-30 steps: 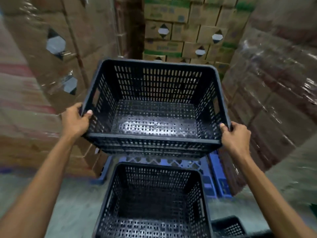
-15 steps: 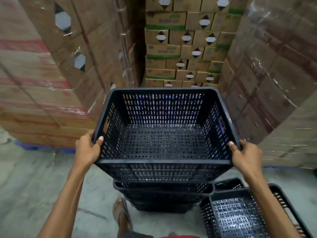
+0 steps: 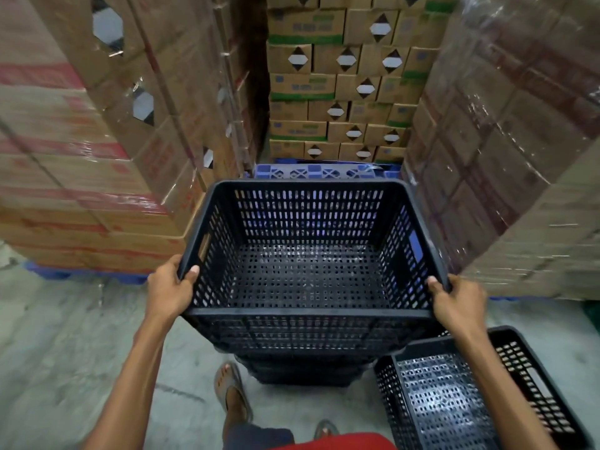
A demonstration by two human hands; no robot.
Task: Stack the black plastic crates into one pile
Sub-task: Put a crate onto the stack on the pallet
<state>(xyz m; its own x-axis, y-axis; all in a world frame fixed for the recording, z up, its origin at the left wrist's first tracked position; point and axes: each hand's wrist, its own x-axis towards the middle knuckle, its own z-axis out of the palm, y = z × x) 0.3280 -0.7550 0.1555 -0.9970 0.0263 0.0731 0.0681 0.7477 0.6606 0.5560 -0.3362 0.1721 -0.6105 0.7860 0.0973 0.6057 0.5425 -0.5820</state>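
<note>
Gripping the top black crate [image 3: 311, 274] at both near corners, level and open side up, dead centre of view. Left hand [image 3: 168, 289] wrapped over the near-left corner of the rim, thumb hooked inside the mesh wall, the other fingers curled under and out of sight. Right hand [image 3: 456, 303] clamped on the near-right corner the same way, thumb on top of the rim, fingers tucked beneath. Sitting directly above the pile of black crates [image 3: 305, 368], with the nested rims showing just below the near wall; hard to tell whether fully seated or a touch above. Empty inside, perforated floor and slotted walls, a handle cut-out in each side wall. Just to the right, a loose black crate [image 3: 519, 384] on the floor, also empty, partly crossed by the right forearm. Down below, one sandalled foot [image 3: 232, 391] planted beside the pile on the grey concrete floor [image 3: 65, 352], and a second sandal toe peeking out near the red shirt hem [image 3: 334, 441]. Beyond the far rim, a blue pallet [image 3: 311, 172] carrying cardboard boxes [image 3: 337, 92] with diamond labels. Flanking both sides, tall shrink-wrapped box stacks: left stack [image 3: 97, 157] with red stripes, right stack [image 3: 503, 141] glinting under plastic film.
</note>
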